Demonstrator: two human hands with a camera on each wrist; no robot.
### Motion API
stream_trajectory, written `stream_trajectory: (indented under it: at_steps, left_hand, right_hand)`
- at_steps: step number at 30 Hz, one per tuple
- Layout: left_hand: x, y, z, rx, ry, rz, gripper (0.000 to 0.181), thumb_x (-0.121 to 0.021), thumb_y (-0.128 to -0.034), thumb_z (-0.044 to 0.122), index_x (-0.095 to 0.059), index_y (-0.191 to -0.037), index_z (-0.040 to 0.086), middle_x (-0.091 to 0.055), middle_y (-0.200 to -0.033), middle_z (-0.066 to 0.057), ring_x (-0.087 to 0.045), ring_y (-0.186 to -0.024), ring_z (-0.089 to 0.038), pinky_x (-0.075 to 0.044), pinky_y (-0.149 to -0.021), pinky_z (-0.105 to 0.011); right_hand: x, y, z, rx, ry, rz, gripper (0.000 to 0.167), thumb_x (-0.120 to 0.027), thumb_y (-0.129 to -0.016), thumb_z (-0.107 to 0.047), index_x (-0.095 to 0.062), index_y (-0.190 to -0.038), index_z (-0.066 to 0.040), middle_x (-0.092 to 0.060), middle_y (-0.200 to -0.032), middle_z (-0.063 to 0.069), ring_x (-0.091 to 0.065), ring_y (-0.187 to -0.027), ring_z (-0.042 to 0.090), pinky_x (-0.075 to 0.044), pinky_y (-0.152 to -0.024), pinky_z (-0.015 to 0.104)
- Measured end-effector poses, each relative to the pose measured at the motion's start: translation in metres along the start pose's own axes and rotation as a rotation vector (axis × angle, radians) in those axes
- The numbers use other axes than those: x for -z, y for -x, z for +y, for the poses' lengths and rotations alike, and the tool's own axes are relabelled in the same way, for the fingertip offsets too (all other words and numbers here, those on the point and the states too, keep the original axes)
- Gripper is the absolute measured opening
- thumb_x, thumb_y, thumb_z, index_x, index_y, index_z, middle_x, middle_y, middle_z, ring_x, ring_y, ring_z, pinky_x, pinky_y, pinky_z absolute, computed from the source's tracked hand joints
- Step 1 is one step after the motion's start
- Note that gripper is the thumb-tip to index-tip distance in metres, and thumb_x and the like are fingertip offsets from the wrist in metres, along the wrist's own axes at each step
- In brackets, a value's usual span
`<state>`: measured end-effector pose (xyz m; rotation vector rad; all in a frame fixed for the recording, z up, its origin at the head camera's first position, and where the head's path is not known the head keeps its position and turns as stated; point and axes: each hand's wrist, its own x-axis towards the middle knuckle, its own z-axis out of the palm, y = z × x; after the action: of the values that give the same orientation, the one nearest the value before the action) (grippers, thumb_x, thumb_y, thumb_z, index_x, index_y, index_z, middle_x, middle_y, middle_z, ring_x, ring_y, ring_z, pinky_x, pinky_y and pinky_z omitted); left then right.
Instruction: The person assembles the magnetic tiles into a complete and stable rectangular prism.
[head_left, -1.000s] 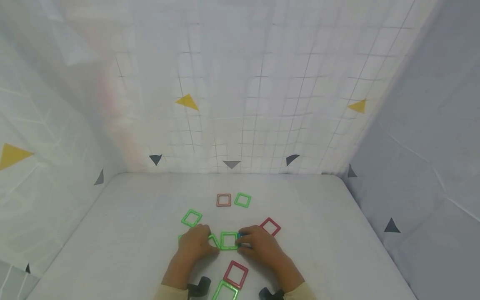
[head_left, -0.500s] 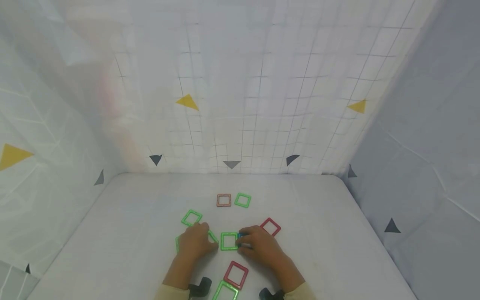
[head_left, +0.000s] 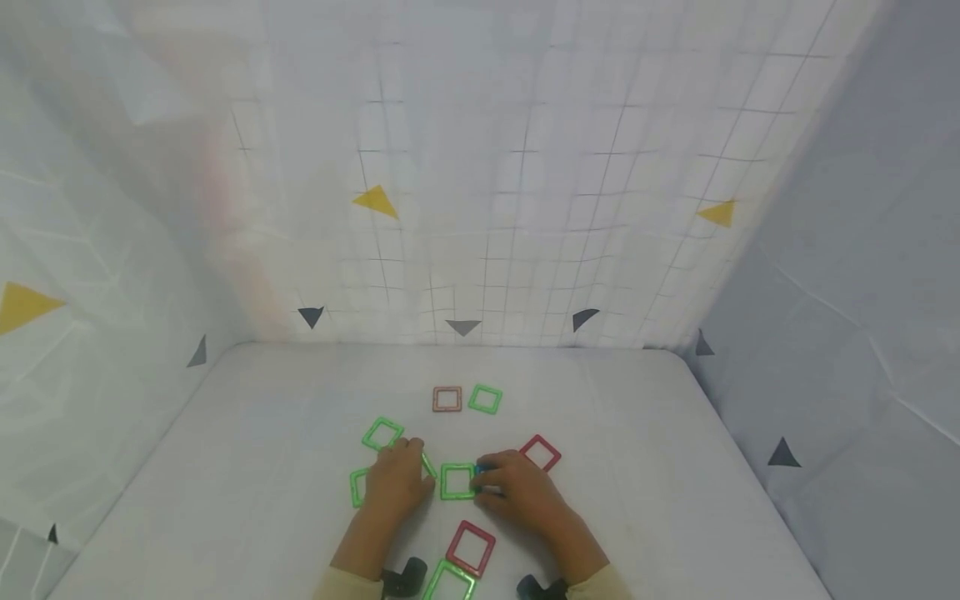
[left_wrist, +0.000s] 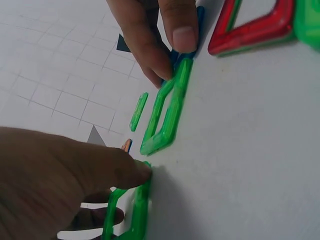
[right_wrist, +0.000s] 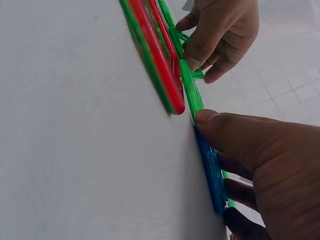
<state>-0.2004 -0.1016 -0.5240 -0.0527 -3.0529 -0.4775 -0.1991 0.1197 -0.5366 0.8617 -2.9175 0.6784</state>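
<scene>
My left hand (head_left: pixel 396 477) pinches a green square-frame magnetic tile (left_wrist: pixel 141 210), its thumb on the near edge and fingers behind it. The tile is tilted off the table and partly covered by the hand. Just right of it, a second green square tile (head_left: pixel 444 483) lies flat, with a narrow gap between the two. That second tile meets a blue tile (right_wrist: pixel 210 170) edge to edge. My right hand (head_left: pixel 521 487) grips the blue tile, with the thumb near the joint; in the head view the hand hides most of the blue.
Around the hands lie loose square tiles: a red one (head_left: pixel 550 445) at right, green ones (head_left: pixel 372 429) at left, including one (head_left: pixel 355 488) partly under the left wrist. Farther back are an orange tile (head_left: pixel 447 388) and a green tile (head_left: pixel 487 387). In front, a red tile (head_left: pixel 487 557) touches a green tile (head_left: pixel 437 579).
The left hand has drawn its green tile slightly left, off the middle green tile, and turned it. The right hand and the tiles by it have stayed still.
</scene>
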Motion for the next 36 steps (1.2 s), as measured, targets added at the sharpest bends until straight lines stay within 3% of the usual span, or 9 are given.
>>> stream_trajectory:
  at_steps: [8, 17, 29, 36]
  left_hand:
    - [0.003, 0.0005, 0.0008, 0.007, 0.034, 0.002, 0.047, -0.079, -0.0807, 0.019, -0.061, -0.12, 0.0, -0.062, -0.109, -0.014, -0.057, -0.096, -0.03, -0.056, -0.085, -0.047]
    - [0.0009, -0.0013, -0.0006, 0.007, 0.072, -0.093, 0.058, -0.082, -0.0757, 0.015, -0.057, -0.126, -0.002, -0.056, -0.113, -0.014, -0.052, -0.1, -0.028, -0.054, -0.09, -0.045]
    - [0.0049, -0.0006, -0.0047, -0.009, 0.117, -0.097, 0.069, -0.08, -0.0747, 0.01, -0.053, -0.138, 0.005, -0.056, -0.127, -0.017, -0.054, -0.114, -0.033, -0.05, -0.1, -0.051]
    - [0.002, -0.0021, -0.005, 0.027, 0.164, -0.092, 0.071, -0.082, -0.0739, 0.013, -0.052, -0.138, 0.007, -0.054, -0.126, -0.014, -0.052, -0.108, -0.029, -0.052, -0.097, -0.049]
  right_hand:
    - [-0.0004, -0.0008, 0.0013, 0.012, 0.002, 0.0, 0.019, -0.077, -0.086, -0.033, -0.078, -0.105, -0.032, -0.067, -0.123, -0.009, -0.058, -0.121, 0.016, -0.049, -0.104, 0.039]
    - [-0.0016, -0.0009, 0.0026, -0.004, 0.001, -0.015, 0.019, -0.076, -0.087, -0.034, -0.077, -0.106, -0.035, -0.067, -0.124, -0.009, -0.057, -0.122, 0.015, -0.049, -0.105, 0.04]
    - [-0.0023, -0.001, 0.0024, 0.012, 0.002, -0.005, 0.019, -0.076, -0.086, -0.034, -0.077, -0.105, -0.034, -0.067, -0.124, -0.009, -0.057, -0.121, 0.015, -0.049, -0.105, 0.039]
    - [-0.0016, -0.0006, 0.0028, 0.02, -0.003, -0.004, 0.019, -0.077, -0.086, -0.033, -0.078, -0.105, -0.033, -0.067, -0.123, -0.008, -0.057, -0.121, 0.015, -0.049, -0.105, 0.038]
